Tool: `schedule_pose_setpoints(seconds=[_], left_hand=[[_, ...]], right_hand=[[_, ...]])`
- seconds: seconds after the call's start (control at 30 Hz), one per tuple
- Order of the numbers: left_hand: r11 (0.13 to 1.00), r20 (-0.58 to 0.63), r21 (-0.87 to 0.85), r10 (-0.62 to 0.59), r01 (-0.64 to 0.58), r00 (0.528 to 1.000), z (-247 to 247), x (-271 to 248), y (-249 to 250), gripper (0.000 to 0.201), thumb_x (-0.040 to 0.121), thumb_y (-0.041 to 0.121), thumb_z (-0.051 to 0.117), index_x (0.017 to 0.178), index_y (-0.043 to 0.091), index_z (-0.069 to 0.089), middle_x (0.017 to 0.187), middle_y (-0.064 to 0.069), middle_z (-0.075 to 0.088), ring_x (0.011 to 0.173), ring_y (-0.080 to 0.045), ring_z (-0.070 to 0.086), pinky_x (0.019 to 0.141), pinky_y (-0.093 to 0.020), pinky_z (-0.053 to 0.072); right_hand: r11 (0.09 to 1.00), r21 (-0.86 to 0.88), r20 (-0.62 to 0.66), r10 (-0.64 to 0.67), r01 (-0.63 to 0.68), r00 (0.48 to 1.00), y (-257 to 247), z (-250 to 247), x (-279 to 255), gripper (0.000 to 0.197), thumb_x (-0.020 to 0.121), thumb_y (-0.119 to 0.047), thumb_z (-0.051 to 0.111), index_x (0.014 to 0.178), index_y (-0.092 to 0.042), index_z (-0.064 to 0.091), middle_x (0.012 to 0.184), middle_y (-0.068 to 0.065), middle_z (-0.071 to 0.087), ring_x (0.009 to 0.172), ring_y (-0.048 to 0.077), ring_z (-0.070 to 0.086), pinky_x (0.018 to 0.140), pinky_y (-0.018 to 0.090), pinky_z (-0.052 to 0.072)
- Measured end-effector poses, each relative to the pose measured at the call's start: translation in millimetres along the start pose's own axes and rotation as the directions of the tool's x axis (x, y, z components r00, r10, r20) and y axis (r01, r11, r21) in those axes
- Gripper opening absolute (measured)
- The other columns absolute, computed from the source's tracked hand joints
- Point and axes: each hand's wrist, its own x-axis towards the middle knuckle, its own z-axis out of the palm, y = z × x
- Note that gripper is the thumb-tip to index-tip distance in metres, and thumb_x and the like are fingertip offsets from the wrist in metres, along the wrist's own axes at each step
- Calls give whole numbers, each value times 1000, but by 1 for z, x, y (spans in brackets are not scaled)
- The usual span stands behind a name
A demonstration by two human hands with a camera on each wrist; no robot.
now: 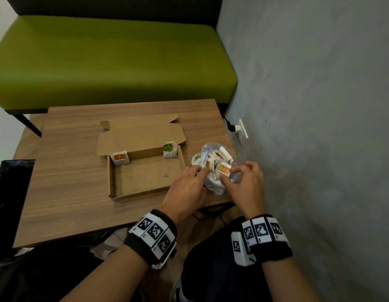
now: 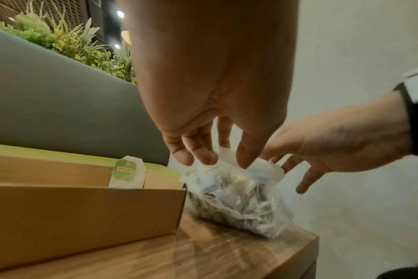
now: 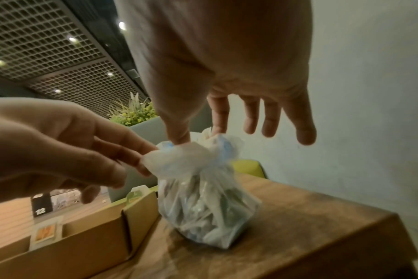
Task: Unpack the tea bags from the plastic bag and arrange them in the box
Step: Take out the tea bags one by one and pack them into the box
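Only two tea bags (image 1: 168, 149) stand in the box (image 1: 145, 177), just left of the hands. Both hands, left hand (image 1: 186, 188) and right hand (image 1: 245, 184), pinch the mouth of the plastic bag (image 1: 213, 164), which is nearly full.

Green bench (image 1: 106, 62) — wall socket (image 1: 242, 131) (plugged)

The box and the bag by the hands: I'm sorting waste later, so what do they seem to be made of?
The box looks like plain brown cardboard, matte and unprinted, with folded flaps and creased corners. The bag looks like thin clear plastic film: it crinkles, shines, and shows the tea bags through it where the left hand and right hand pinch its top.
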Motion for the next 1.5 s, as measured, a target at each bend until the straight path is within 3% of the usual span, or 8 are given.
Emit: schedule_pose_setpoints(seconds=[0.13,0.3,0.4,0.53,0.87,1.2,1.33,1.5], left_hand=[[998,-28,-69,3,-5,1000,4,-3,0,51,96,24,52,145,16,40,140,-3,46,122,-16,45,104,-29,41],[992,-45,-122,10,-16,999,8,-5,-2,51,95,21,54,144,16,42,139,-2,48,122,-15,46,103,-31,43],[989,-56,-143,14,-22,998,8,-6,-1,50,93,19,54,142,16,44,136,-2,50,120,-16,48,102,-35,44],[982,-66,-188,4,-17,998,10,-7,0,46,94,18,52,139,20,44,135,-1,53,123,-14,48,105,-36,43],[984,-77,-175,-2,-12,997,9,-8,-1,50,95,20,52,143,15,40,140,-3,51,127,-17,46,106,-36,40],[972,-109,-236,-46,19,993,10,-8,8,58,95,19,55,149,7,35,146,-8,45,133,-18,42,111,-25,30],[984,-67,-178,-27,15,997,7,-6,9,60,94,26,55,149,18,34,144,-3,48,128,-19,47,107,-39,42],[997,-27,-73,-21,19,999,2,-3,6,55,95,32,50,148,30,33,144,4,47,123,-18,52,96,-43,44]], right_hand=[[996,44,-44,74,-72,996,-6,5,-1,25,83,-36,75,97,-20,63,133,3,46,126,20,42,82,27,37],[999,36,-54,-37,39,998,-12,10,-5,14,86,-33,72,91,-21,70,142,3,44,131,20,37,84,27,35],[998,55,-69,-29,33,997,-14,12,-4,17,83,-41,73,93,-27,72,150,1,37,137,22,29,98,41,42],[997,-65,37,41,-39,998,-20,17,3,36,80,-50,73,109,-29,72,159,3,26,146,28,16,114,69,16],[993,-90,42,79,-75,996,-32,22,16,27,85,-41,72,106,-24,75,160,1,29,149,30,14,112,74,4],[919,388,-168,-8,73,986,-9,10,20,26,86,-32,73,102,-12,77,133,-8,56,127,16,48,103,45,47],[827,550,-177,-15,111,984,-16,-4,26,19,85,-21,76,101,-11,76,118,-5,61,108,12,62,86,34,59],[812,581,-60,-23,54,998,-11,-5,31,8,85,-18,76,92,-14,77,95,7,73,88,25,73,77,42,62]])
